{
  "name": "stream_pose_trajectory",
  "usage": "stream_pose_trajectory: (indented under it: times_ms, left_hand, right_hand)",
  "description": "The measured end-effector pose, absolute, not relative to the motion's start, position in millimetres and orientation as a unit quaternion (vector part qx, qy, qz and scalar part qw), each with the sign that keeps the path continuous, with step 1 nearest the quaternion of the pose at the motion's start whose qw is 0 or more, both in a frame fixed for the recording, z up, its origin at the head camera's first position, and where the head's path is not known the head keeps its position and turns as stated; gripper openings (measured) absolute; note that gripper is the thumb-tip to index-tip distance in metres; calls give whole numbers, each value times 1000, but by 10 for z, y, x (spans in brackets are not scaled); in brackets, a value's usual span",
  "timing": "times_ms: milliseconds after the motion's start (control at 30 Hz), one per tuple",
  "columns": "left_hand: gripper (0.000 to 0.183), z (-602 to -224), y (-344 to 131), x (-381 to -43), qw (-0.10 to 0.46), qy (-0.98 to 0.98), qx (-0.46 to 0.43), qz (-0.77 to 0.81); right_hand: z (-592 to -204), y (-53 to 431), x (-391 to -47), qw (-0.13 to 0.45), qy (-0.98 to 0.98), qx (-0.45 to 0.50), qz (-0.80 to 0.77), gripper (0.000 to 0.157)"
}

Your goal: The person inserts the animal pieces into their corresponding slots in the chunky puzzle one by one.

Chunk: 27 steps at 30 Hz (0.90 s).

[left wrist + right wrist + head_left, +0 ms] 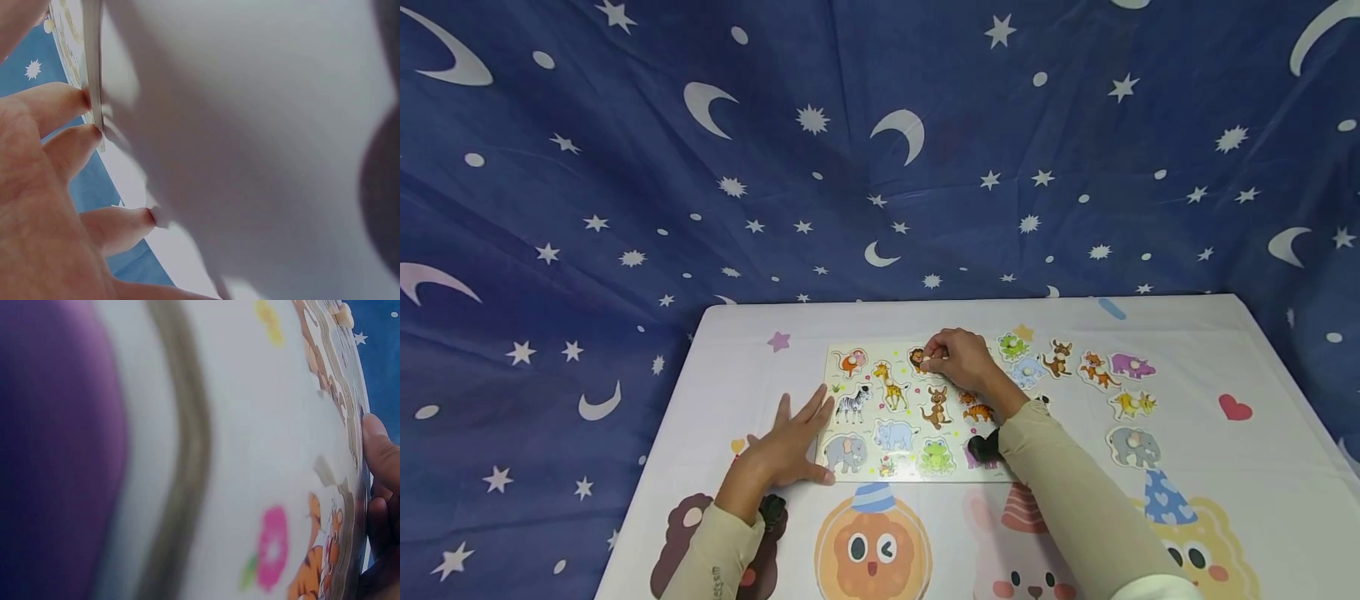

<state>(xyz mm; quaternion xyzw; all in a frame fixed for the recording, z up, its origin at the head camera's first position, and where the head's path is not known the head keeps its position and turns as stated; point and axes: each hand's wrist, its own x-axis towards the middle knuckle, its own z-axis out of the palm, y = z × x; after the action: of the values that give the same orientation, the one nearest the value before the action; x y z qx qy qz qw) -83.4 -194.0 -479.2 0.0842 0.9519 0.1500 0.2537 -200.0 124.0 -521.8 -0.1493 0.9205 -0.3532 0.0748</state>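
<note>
A white wooden puzzle board (865, 408) with animal pictures lies flat on the table. My left hand (786, 450) spreads its fingers along the board's left edge; in the left wrist view, fingertips (84, 131) touch that edge. At the board's top, my right hand (962, 360) pinches the lion puzzle piece (916, 360) at its lion-shaped place. The knob itself is hidden by the fingers. In the right wrist view the thumb (378, 450) and curled fingers show at the right edge. The monkey piece (852, 362) and giraffe piece (891, 387) sit in the board, with knobs.
Loose knobbed pieces lie right of the board: a frog (1012, 346), a kangaroo (1057, 359), a tiger (1099, 371), a purple hippo (1132, 366), a yellow spotted animal (1132, 405) and an elephant (1134, 447). A blue rhino (1027, 372) is partly behind the right forearm. A starry blue curtain (850, 217) hangs behind.
</note>
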Motion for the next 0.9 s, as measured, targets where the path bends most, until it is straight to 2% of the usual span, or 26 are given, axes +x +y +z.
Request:
stream_pose_trajectory:
  times_ms: [333, 600, 900]
  left_hand:
    - [121, -4757, -1938, -819, 251, 953, 86, 150]
    - [120, -4768, -1927, -814, 255, 951, 85, 154]
    - [120, -4750, -1921, -819, 256, 951, 86, 152]
  right_hand:
    - [-5213, 1252, -1986, 73, 923, -158, -343, 14]
    - [-5128, 1381, -1969, 96, 904, -192, -369, 20]
    - [-4988, 1695, -1907, 77, 911, -151, -377, 22]
